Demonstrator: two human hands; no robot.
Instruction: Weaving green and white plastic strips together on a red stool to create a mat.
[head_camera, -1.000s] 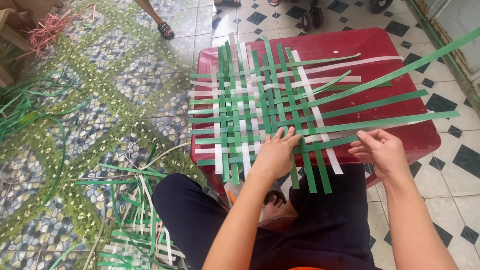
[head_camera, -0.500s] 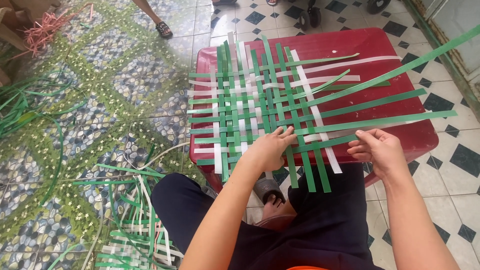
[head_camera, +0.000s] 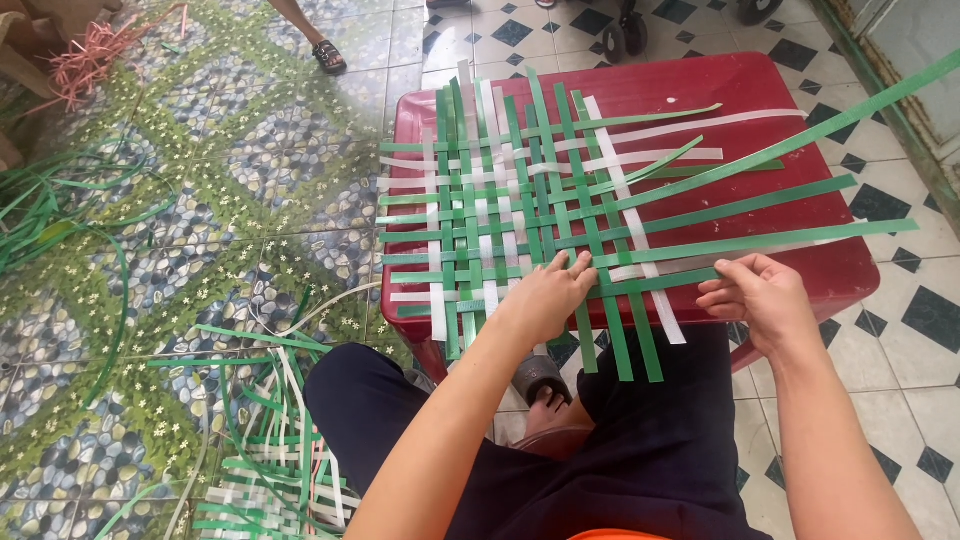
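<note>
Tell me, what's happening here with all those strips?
A seated person is weaving green and white strips into a flat mat on a red plastic table. The left hand presses on the mat's near edge; the right hand pinches a green strip. Loose strips lie on the floor.

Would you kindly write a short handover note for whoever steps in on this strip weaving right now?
Left hand: pressed flat on the near edge of the woven mat, fingers on the crossings.
Right hand: pinching the lowest green strip at the mat's right side.
The mat lies on the red table; spare strips lie on the floor to the left.
Done: the centre is interlaced in green and white.
Left: long loose ends stick out on all sides, longest on the right.
</note>
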